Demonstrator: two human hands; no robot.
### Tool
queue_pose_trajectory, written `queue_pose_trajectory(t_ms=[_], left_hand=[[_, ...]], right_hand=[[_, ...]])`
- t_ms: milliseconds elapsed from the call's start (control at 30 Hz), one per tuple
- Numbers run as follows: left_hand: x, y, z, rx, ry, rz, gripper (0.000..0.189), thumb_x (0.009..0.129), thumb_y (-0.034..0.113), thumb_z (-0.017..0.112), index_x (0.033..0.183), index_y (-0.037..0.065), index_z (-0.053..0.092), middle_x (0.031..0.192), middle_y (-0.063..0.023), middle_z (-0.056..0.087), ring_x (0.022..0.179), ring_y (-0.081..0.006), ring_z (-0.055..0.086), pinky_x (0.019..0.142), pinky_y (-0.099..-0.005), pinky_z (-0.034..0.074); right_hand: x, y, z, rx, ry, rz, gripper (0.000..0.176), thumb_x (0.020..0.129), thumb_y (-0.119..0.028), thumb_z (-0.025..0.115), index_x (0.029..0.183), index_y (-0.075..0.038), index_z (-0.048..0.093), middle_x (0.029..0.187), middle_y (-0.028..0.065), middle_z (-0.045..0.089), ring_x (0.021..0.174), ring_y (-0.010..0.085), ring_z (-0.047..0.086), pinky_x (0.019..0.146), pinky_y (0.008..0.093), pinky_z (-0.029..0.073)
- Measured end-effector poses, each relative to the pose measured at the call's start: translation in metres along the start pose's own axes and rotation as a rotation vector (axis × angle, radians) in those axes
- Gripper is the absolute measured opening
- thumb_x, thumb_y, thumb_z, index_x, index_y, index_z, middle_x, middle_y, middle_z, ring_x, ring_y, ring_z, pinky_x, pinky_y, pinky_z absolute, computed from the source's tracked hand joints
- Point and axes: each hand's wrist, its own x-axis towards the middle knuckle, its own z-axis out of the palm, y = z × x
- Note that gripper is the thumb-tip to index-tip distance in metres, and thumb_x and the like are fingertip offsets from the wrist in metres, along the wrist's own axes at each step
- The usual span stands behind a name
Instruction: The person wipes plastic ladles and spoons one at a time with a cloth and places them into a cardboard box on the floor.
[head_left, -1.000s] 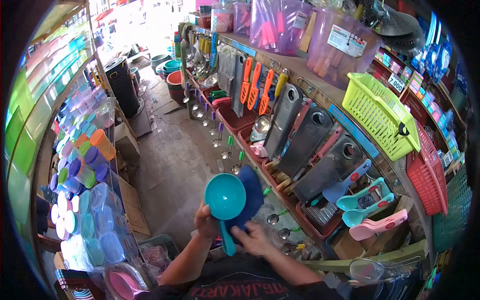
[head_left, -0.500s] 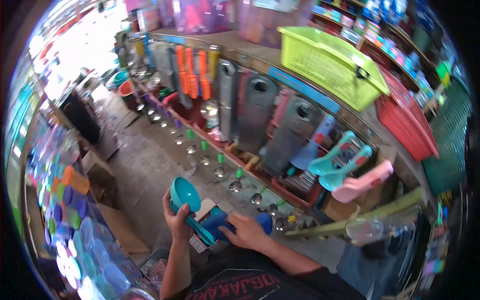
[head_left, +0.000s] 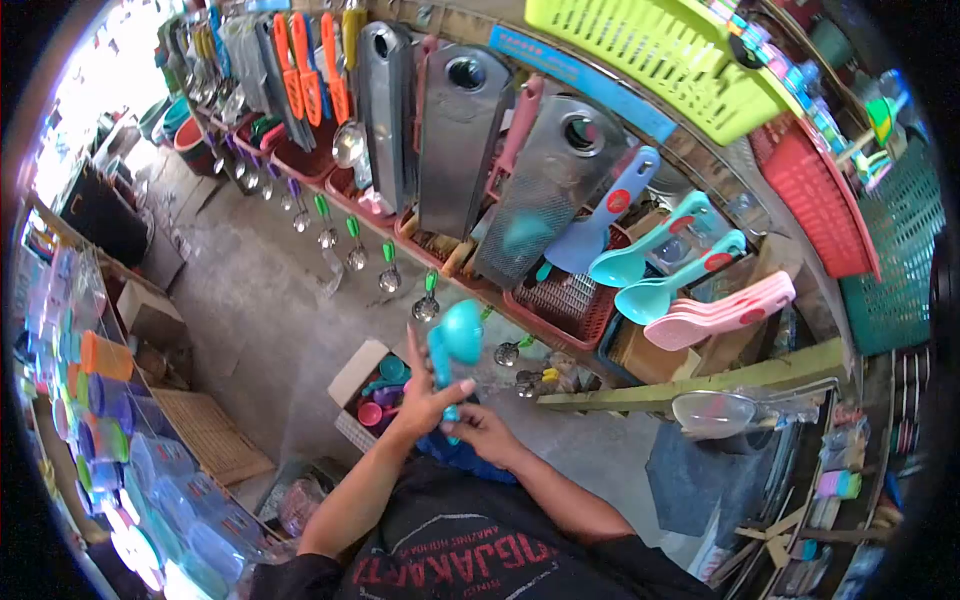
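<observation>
Teal scoop [head_left: 461, 332] is up higher now, left hand [head_left: 425, 398] closed round its handle. Right hand [head_left: 482, 430] has dropped, curled on the blue scoop [head_left: 450, 456].

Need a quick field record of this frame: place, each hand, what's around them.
place: shop aisle, goods on both sides
left hand: grips the handle of a teal scoop, bowl up
right hand: just below the left, closed on a blue piece, mostly hidden
floor: open cardboard box holding small coloured scoops
rack ahead: metal graters, pink scoops, small ladles hanging along the edge
above rack: green basket, red basket
</observation>
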Motion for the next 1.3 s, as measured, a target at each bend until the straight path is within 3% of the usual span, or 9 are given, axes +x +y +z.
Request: queue_pose_trajectory(t_ms=[100, 167, 333, 567, 667, 767, 967, 1000, 1300], left_hand=[[-0.008, -0.019, -0.008, 0.02, -0.463, -0.222, 0.107, 0.07, 0.031, 0.073, 0.14, 0.001, -0.002, 0.133, -0.0224, 0.031, 0.125, -0.0282, 0.03, 0.102, -0.0354, 0.026], [-0.022, -0.014, -0.005, 0.18, -0.58, -0.449, 0.075, 0.069, 0.026, 0.076, 0.128, -0.002, 0.039, 0.114, -0.0136, 0.053, 0.106, -0.0187, 0.049, 0.095, -0.0316, 0.036], [-0.037, -0.072, -0.004, 0.082, -0.15, -0.423, 0.02, 0.076, 0.01, 0.066, 0.093, 0.004, 0.057, 0.079, -0.0001, 0.059, 0.072, -0.0089, 0.053, 0.068, -0.027, 0.044], [-0.016, -0.075, 0.023, 0.296, 0.044, -0.301, 0.028, 0.069, 0.009, 0.067, 0.093, 0.001, 0.054, 0.089, -0.0143, 0.059, 0.08, -0.0242, 0.058, 0.072, -0.0329, 0.045], [0.008, -0.085, 0.039, 0.388, 0.003, 0.034, 0.042, 0.065, -0.001, 0.058, 0.105, 0.001, 0.047, 0.097, -0.0142, 0.059, 0.089, -0.0273, 0.059, 0.081, -0.0334, 0.045], [0.028, -0.068, 0.056, 0.232, -0.113, -0.225, 0.041, 0.066, 0.001, 0.059, 0.105, 0.002, 0.048, 0.099, -0.013, 0.06, 0.09, -0.0266, 0.059, 0.08, -0.0337, 0.046], [0.045, -0.072, 0.079, 0.202, -0.064, -0.212, 0.037, 0.067, 0.006, 0.063, 0.102, 0.006, 0.05, 0.085, -0.0145, 0.06, 0.082, -0.0257, 0.061, 0.074, -0.0353, 0.047], [0.045, -0.074, 0.081, 0.164, -0.023, -0.197, 0.037, 0.067, 0.007, 0.064, 0.101, 0.006, 0.05, 0.084, -0.0142, 0.06, 0.082, -0.0257, 0.061, 0.074, -0.0353, 0.047], [0.02, -0.08, 0.072, 0.149, 0.181, -0.301, 0.037, 0.07, 0.009, 0.064, 0.104, 0.007, 0.051, 0.088, -0.0164, 0.063, 0.084, -0.0299, 0.063, 0.074, -0.0365, 0.048]], right_hand=[[-0.004, 0.0, -0.011, 0.556, 0.25, 0.178, 0.019, 0.086, -0.021, 0.059, 0.091, -0.004, 0.063, 0.087, 0.0027, 0.062, 0.08, 0.0096, 0.055, 0.074, 0.0258, 0.043], [0.003, 0.007, -0.025, 0.592, 0.238, 0.212, 0.017, 0.086, -0.02, 0.058, 0.091, -0.004, 0.063, 0.087, 0.0023, 0.062, 0.08, 0.0093, 0.055, 0.073, 0.0242, 0.043], [0.028, 0.014, -0.086, 0.321, 0.571, 0.198, 0.024, 0.088, -0.026, 0.049, 0.093, -0.004, 0.056, 0.085, 0.008, 0.063, 0.073, 0.0149, 0.058, 0.061, 0.0282, 0.043], [0.052, 0.003, -0.177, 0.472, 0.543, 0.126, 0.016, 0.088, -0.022, 0.05, 0.096, -0.009, 0.049, 0.084, 0.0086, 0.058, 0.07, 0.0168, 0.054, 0.051, 0.0291, 0.041], [0.071, 0.037, -0.229, 0.682, 0.549, 0.213, 0.014, 0.086, -0.022, 0.054, 0.089, -0.011, 0.045, 0.076, 0.0057, 0.055, 0.062, 0.0157, 0.05, 0.047, 0.028, 0.037], [0.09, 0.036, -0.246, 0.806, 0.595, 0.291, 0.019, 0.082, -0.024, 0.057, 0.081, -0.013, 0.042, 0.069, 0.0037, 0.05, 0.05, 0.0151, 0.043, 0.04, 0.0277, 0.03], [0.124, 0.089, -0.296, -0.047, 0.756, 0.029, 0.023, 0.088, -0.036, 0.05, 0.09, -0.013, 0.05, 0.066, 0.0018, 0.045, 0.059, 0.0148, 0.046, 0.045, 0.0319, 0.035], [0.132, 0.069, -0.292, 0.473, 0.847, 0.193, 0.025, 0.089, -0.039, 0.048, 0.096, -0.015, 0.051, 0.072, 0.001, 0.049, 0.065, 0.0138, 0.047, 0.049, 0.0323, 0.035], [0.17, 0.1, -0.341, 0.734, 0.694, 0.258, 0.019, 0.089, -0.03, 0.049, 0.098, -0.013, 0.049, 0.08, 0.0045, 0.054, 0.069, 0.02, 0.049, 0.059, 0.0335, 0.037]])
